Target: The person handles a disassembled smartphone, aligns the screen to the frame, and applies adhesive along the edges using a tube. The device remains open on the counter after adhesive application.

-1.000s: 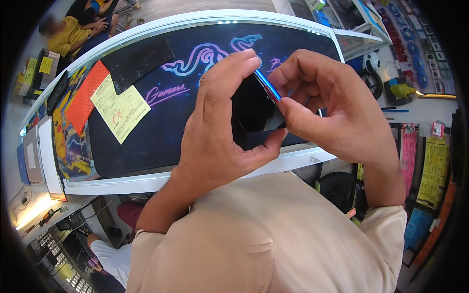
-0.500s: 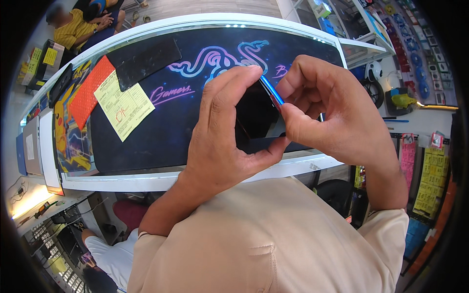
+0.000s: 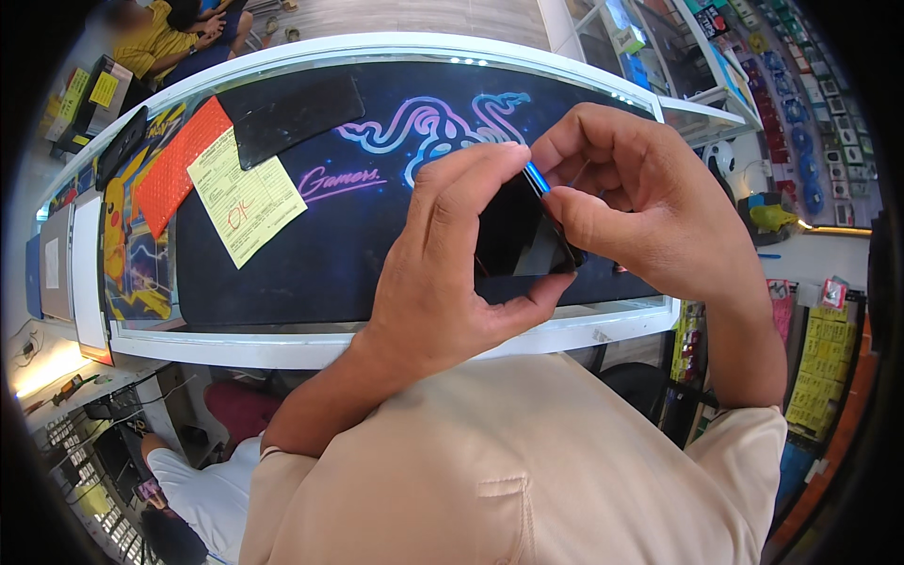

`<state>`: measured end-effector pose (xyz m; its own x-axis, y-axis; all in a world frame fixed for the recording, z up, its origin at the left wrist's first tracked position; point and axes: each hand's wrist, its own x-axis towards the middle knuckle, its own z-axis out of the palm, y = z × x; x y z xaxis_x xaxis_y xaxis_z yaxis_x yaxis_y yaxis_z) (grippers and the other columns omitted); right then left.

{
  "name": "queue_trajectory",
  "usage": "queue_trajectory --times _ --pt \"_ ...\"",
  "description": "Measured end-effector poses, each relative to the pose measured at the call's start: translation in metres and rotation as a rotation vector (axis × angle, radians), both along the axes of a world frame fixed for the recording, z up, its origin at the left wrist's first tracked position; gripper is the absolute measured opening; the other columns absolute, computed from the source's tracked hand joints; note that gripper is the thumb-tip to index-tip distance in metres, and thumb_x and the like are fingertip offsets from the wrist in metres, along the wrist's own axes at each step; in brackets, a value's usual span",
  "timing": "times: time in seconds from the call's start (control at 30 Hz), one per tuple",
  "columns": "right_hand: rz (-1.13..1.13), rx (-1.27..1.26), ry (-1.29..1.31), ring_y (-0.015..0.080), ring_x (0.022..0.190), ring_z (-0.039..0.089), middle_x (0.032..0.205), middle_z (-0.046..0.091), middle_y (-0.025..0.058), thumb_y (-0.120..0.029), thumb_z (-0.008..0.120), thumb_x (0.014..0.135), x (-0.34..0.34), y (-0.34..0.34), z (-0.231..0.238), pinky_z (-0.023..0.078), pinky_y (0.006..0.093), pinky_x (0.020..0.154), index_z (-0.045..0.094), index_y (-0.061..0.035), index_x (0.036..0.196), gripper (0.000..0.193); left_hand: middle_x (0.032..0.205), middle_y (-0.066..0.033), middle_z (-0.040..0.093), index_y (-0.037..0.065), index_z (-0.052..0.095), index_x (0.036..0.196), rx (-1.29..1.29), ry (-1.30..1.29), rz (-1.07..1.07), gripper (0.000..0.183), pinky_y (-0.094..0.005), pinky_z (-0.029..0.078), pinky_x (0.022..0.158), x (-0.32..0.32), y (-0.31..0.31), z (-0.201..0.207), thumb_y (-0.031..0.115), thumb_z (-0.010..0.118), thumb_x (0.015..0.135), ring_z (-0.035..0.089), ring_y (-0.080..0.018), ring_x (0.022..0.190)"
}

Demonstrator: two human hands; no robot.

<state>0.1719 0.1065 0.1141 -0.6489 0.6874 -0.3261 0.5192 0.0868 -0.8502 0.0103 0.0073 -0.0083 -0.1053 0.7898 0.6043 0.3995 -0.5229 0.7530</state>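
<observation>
Over the dark desk mat, a smartphone with a black glossy screen and a blue edge is held up, tilted. My left hand grips it, fingertips at its far end and thumb at its near end. My right hand is closed at the phone's right side, its thumb pressing on the blue edge and its other fingers curled behind. Those fingers hide part of that edge, and whether they also pinch something small cannot be made out.
Left on the mat lie a yellow paper slip, a black flat panel and a red bubble-wrap pouch. A white frame borders the counter. A person in yellow sits beyond; another in white is behind left.
Both hands and the phone have shifted slightly right in the picture. My right thumb now covers more of the blue edge's middle, and the edge's near part shows below it.
</observation>
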Motion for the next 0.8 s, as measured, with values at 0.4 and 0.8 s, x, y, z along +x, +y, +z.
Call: queue_trajectory --times 0.4,0.8 --pt "-0.015 0.002 0.001 0.0041 0.082 0.065 0.096 0.070 0.0008 -0.011 0.075 0.094 -0.0053 0.0033 -0.0020 0.050 0.0193 0.065 0.067 0.0009 0.113 0.024 0.145 -0.0173 0.054 0.005 0.046 0.156 -0.008 -0.019 0.000 0.101 -0.0416 0.057 0.102 -0.0013 0.0014 -0.0001 0.010 0.098 0.069 0.059 -0.0356 0.131" --pt "-0.031 0.005 -0.018 0.0044 0.084 0.067 0.099 0.071 0.0021 -0.012 0.071 0.098 0.0009 0.0027 -0.0028 0.052 0.0192 0.066 0.067 0.0034 0.126 0.032 0.145 -0.0171 0.048 0.005 0.047 0.155 -0.162 -0.040 0.009 0.103 -0.0410 0.052 0.111 0.0036 -0.0023 0.0030 0.007 0.100 0.067 0.055 -0.0309 0.133"
